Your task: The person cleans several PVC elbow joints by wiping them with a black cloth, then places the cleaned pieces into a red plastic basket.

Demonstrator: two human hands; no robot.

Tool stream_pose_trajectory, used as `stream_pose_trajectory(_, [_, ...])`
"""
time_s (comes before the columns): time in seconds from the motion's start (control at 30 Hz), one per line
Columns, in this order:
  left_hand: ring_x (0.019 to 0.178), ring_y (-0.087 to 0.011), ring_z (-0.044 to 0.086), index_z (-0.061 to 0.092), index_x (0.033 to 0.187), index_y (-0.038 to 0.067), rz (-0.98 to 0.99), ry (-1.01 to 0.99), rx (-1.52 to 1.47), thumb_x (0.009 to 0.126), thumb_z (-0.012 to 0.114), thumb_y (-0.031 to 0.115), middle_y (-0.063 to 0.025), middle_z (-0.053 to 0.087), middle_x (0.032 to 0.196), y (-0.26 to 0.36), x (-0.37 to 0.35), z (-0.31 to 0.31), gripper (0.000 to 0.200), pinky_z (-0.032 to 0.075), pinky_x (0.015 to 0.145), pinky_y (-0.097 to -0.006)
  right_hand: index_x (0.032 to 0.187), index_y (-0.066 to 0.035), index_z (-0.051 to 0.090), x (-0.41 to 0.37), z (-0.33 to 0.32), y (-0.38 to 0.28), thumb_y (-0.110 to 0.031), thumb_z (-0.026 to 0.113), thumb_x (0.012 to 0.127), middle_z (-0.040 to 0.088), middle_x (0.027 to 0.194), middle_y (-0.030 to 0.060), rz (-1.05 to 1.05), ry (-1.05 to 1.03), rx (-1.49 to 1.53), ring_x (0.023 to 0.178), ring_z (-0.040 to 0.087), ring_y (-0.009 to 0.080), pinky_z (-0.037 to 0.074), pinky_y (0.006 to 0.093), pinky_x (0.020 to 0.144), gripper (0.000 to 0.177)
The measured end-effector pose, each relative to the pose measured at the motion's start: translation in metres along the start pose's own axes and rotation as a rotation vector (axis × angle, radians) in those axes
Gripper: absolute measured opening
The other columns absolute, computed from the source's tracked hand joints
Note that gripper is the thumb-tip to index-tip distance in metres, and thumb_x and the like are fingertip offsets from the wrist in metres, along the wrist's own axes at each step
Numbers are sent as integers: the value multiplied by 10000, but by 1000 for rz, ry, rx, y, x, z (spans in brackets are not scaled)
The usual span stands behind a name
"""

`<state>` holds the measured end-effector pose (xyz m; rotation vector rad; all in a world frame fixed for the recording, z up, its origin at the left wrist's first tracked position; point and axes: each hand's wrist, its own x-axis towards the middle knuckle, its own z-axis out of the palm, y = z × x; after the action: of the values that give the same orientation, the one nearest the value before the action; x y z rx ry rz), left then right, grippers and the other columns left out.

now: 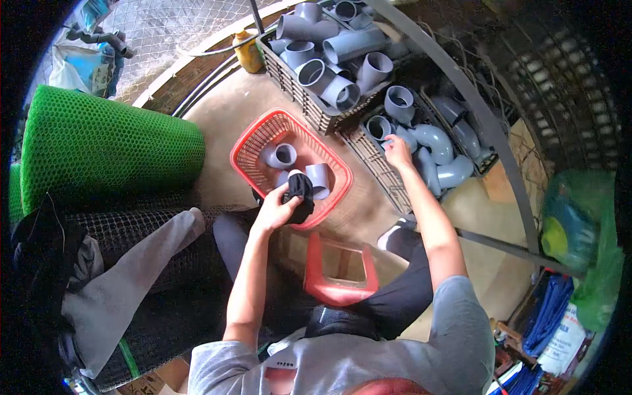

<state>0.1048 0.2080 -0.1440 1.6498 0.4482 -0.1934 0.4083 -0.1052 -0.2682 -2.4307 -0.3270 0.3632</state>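
Note:
My left hand (278,208) is closed around a bunched black cloth (301,199), over the near side of a red plastic basket (245,172). Inside that basket lie a grey pipe elbow (279,156) and another short grey fitting (317,180), the latter right beside the cloth. My right hand (398,153) reaches to the near edge of a dark crate (372,160). Its fingers are pinched on a grey pipe fitting (387,143), mostly covered by the hand. Curved grey pipe bends (434,143) sit to the right of it in the crate.
A second crate (289,78), heaped with grey tees (328,84), stands farther back. Green mesh rolls (112,145) lie at left, with a grey garment (131,283) nearby. A red stool (339,293) is between my legs. A metal bar (487,125) curves along the right.

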Motion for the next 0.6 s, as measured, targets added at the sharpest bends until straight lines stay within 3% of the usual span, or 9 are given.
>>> stream_pose_trajectory(0.07, [933,-132,663,673,1235,34,-75,87,-100,920,661,96,-55,727,1023,1,6,-12,321,541,870,-315,1244,-125,682,19,2,-12,-112,678,902,690,1237,186,-120,29,-492,1148,659,326,528,456,966,342])
stream_pose_trajectory(0.1, [947,-142,669,680,1233,36,-85,167,-133,902,662,90,-76,737,1017,-4,10,-14,335,538,886,-318,1244,-125,682,28,3,-19,-112,678,902,690,1237,186,-123,29,-486,1148,659,326,528,456,966,342])
stream_pose_trajectory(0.17, [973,-139,660,679,1247,41,-49,183,14,884,685,116,-92,736,1034,-14,16,-15,371,527,908,-325,1336,-239,666,42,6,-23,-141,739,881,602,1415,121,-41,-202,-639,1330,527,367,427,514,1127,472])
stream_pose_trajectory(0.33, [1014,-136,652,673,1248,37,30,150,-9,887,691,109,-91,734,1072,-13,17,-10,368,514,946,-321,1202,-196,731,69,12,-12,-134,737,877,720,1174,108,-75,-375,-815,1265,570,353,457,547,1044,331])
stream_pose_trajectory(0.43, [1016,-124,636,672,1236,28,46,109,-71,890,676,81,-67,725,1073,-10,18,-14,350,507,947,-314,1093,-134,707,53,8,-6,-147,713,892,705,1153,104,-198,-264,-823,1197,593,352,469,537,994,202])
stream_pose_trajectory(0.5, [1016,-119,628,672,1231,24,74,96,-118,892,665,62,-52,718,1071,-7,19,-14,341,503,947,-310,1026,-83,647,37,-8,-9,-133,692,904,675,1158,113,-183,-33,-572,1135,602,352,479,501,966,139])
stream_pose_trajectory(0.57, [1016,-116,615,669,1222,15,79,129,-213,895,639,27,-25,701,1069,-1,17,-11,328,496,947,-303,1104,-79,629,34,-26,6,-112,677,920,646,1183,122,-245,-25,-510,1090,603,351,486,451,936,193])
stream_pose_trajectory(0.6, [1023,-115,613,666,1242,15,36,116,-260,894,623,8,-19,695,1077,2,16,-11,351,492,954,-298,1111,-57,621,25,-33,9,-94,678,917,638,1204,147,-285,75,-285,1117,602,363,487,446,946,206])
